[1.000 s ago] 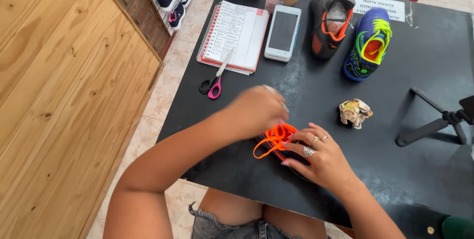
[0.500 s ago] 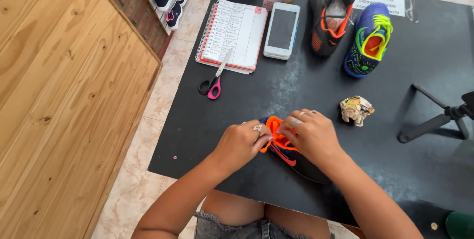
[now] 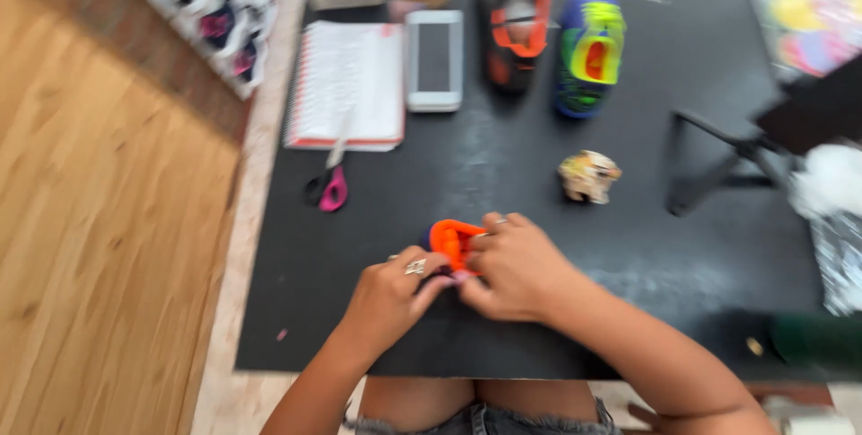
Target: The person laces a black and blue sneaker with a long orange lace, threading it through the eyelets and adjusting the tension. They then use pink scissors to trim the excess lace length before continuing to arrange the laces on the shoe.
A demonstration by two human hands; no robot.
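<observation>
A black table (image 3: 377, 219) stands over a pale floor strip, with wooden boards to the left. Near its front edge lies a bundle of orange lace (image 3: 452, 241), bunched up, so its long axis cannot be told through the blur. The left hand (image 3: 391, 296) has its fingers curled and pressed against the lace from the near left; the right hand (image 3: 516, 266) covers the lace's right side, fingers closed over it. Both hands hide much of it. Beyond, well apart, a crumpled paper ball (image 3: 588, 175) sits to the right and pink-handled scissors (image 3: 328, 189) to the left. Further back lie a notebook (image 3: 348, 85), a white phone (image 3: 435, 60), an orange-and-black shoe (image 3: 514, 29) and a blue-and-yellow shoe (image 3: 588, 49), toes pointing toward the person. A black tripod leg (image 3: 718, 161) stands at the right.
</observation>
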